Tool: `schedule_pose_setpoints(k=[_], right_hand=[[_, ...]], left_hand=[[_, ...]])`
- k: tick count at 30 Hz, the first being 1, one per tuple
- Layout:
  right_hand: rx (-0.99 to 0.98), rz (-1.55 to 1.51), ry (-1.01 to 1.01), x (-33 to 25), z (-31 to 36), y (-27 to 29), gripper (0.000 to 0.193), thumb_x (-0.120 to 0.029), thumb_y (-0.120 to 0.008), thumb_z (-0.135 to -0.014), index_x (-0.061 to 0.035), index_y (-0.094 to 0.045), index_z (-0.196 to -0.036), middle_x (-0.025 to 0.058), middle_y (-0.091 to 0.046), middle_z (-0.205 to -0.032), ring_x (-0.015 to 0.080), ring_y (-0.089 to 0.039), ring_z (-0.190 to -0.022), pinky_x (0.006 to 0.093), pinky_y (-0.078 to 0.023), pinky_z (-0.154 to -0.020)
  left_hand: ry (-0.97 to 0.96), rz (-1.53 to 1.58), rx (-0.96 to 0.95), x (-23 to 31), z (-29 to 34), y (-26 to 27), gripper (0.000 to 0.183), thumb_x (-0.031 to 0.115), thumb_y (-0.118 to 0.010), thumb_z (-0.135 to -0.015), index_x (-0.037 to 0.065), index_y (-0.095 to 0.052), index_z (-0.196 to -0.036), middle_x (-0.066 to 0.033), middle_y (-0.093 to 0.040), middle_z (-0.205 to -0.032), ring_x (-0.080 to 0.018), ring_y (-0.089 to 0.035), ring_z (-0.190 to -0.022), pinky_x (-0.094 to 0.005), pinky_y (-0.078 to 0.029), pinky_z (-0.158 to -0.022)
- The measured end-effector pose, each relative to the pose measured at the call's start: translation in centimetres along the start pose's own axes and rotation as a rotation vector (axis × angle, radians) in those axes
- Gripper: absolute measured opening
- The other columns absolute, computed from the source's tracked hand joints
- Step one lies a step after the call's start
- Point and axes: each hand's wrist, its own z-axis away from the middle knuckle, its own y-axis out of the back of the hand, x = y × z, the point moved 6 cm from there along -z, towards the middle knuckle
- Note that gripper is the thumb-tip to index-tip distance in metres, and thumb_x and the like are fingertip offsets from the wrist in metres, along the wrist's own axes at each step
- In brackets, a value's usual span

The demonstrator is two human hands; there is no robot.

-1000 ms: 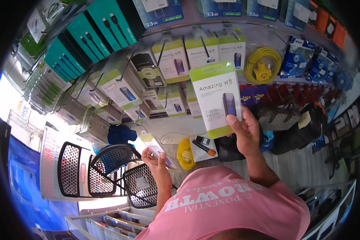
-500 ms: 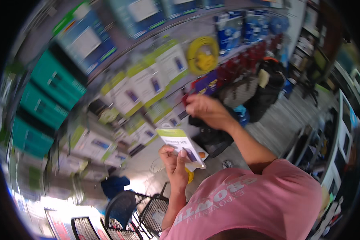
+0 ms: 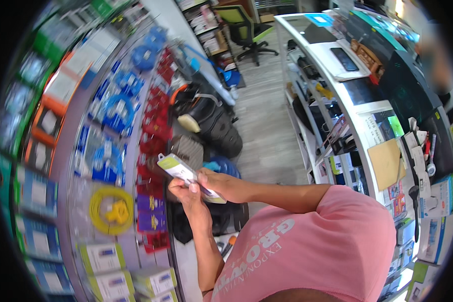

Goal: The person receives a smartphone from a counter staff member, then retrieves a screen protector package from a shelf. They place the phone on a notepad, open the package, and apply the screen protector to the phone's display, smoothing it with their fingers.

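Note:
A flat white-and-green hang-tab package (image 3: 177, 168) is held tilted in front of my chest, its green end pointing up and to the left. My left hand (image 3: 189, 195) grips it along its near side, thumb pressed on the front. From the right, my right hand (image 3: 220, 185) closes on the package's other edge, with the fingers partly hidden. Similar green-and-white packages (image 3: 103, 258) hang on the wall display at the lower left. A coiled yellow cable (image 3: 110, 210) hangs just above them.
Blue cable packs (image 3: 105, 155) and red packs (image 3: 153, 128) line the left wall. Black bags (image 3: 214, 126) stand beyond my hands. On the right is a white glass counter (image 3: 332, 65) bearing a phone (image 3: 344, 59) and papers. A green-backed office chair (image 3: 236, 27) is at the far end.
The view has swung right, bringing the counter into sight. My right hand, apart from the package before, has come down onto it beside my left hand, which keeps its hold.

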Motion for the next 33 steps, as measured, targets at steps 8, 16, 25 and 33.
schedule_pose_setpoints(k=[8,16,25,33], right_hand=[[0.339,0.044,-0.078,-9.9,-1.7,20.3,0.057,-0.061,-0.045,-0.109,-0.0083,-0.055,-0.129,0.0018,-0.058,-0.109,0.0122,-0.054,-0.099,0.0292,-0.046,-0.087],[0.964,0.34,0.205,-15.9,2.5,36.7,0.044,-0.028,-0.056,-0.108,-0.0151,-0.059,-0.149,0.0097,-0.054,-0.128,0.0196,-0.056,-0.112,0.0343,-0.048,-0.094],[1.365,1.347,-0.041,-25.1,4.7,44.3,0.027,-0.031,-0.07,-0.1,-0.0169,-0.076,-0.121,0.0125,-0.062,-0.121,0.031,-0.062,-0.112,0.04,-0.052,-0.094],[1.617,1.414,-0.268,-26.1,3.1,49.5,0.04,-0.046,-0.071,-0.096,-0.0105,-0.078,-0.112,0.0132,-0.067,-0.123,0.0318,-0.065,-0.112,0.0417,-0.055,-0.091]], left_hand=[[0.233,0.096,-0.261,-11.5,-15.6,-16.7,0.063,0.04,-0.079,-0.095,0.014,-0.036,-0.134,-0.0081,-0.049,-0.134,-0.0218,-0.052,-0.127,-0.0401,-0.041,-0.11],[0.563,0.427,-0.664,-19.2,-22.1,-34.0,0.064,0.046,-0.063,-0.1,0.009,-0.045,-0.149,-0.0085,-0.055,-0.141,-0.021,-0.055,-0.13,-0.0394,-0.045,-0.11],[0.82,0.563,-0.907,-23.6,-31.1,-48.2,0.066,0.051,-0.055,-0.102,0.007,-0.045,-0.15,-0.0071,-0.059,-0.126,-0.0148,-0.064,-0.106,-0.0315,-0.054,-0.081],[0.794,0.587,-1.071,-25.2,-36.1,-54.6,0.074,0.054,-0.053,-0.102,0.007,-0.037,-0.157,-0.012,-0.054,-0.142,-0.0243,-0.053,-0.133,-0.042,-0.043,-0.112]])
